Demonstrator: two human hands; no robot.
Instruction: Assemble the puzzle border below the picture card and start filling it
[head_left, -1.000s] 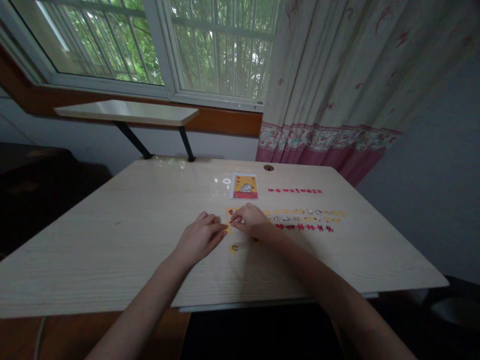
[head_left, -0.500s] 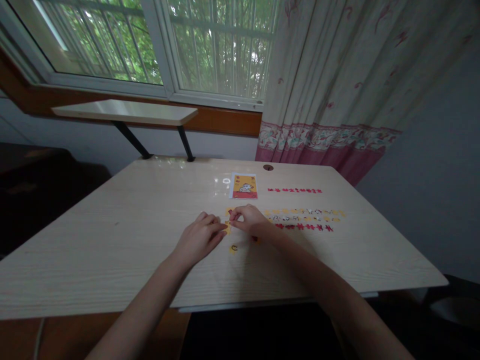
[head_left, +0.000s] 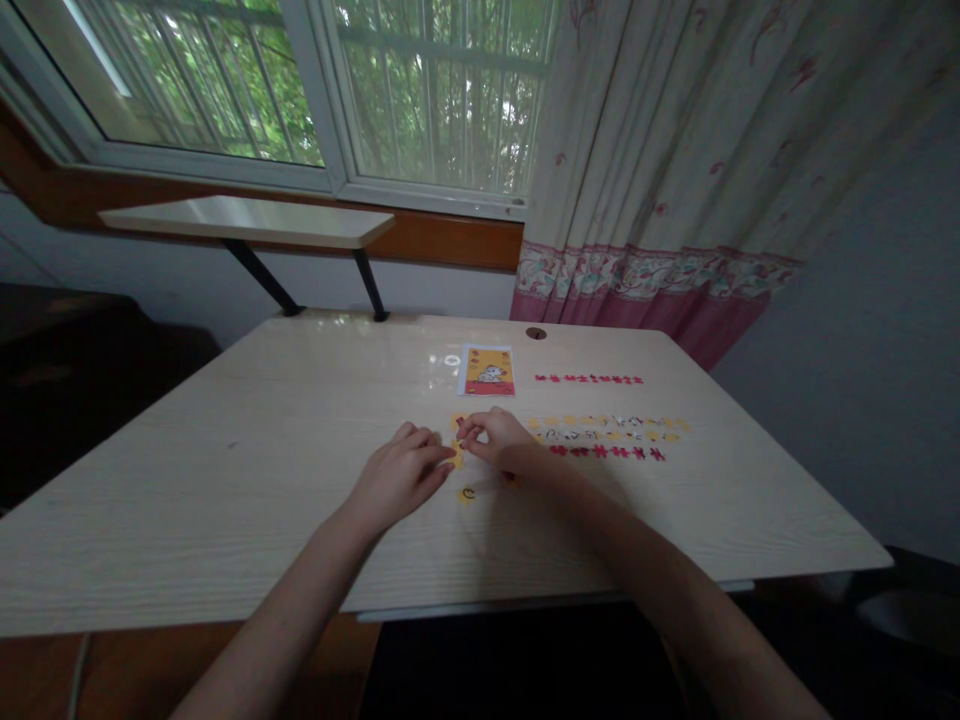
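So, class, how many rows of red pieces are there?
2: a far row right of the picture card, and a near row beside the right hand, which may hide more.

Card on desk, puzzle row at right

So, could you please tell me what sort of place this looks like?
Probably a room in a home: a pale wood-grain table stands by a large white-framed window, with a long cream floral curtain hanging beside it.
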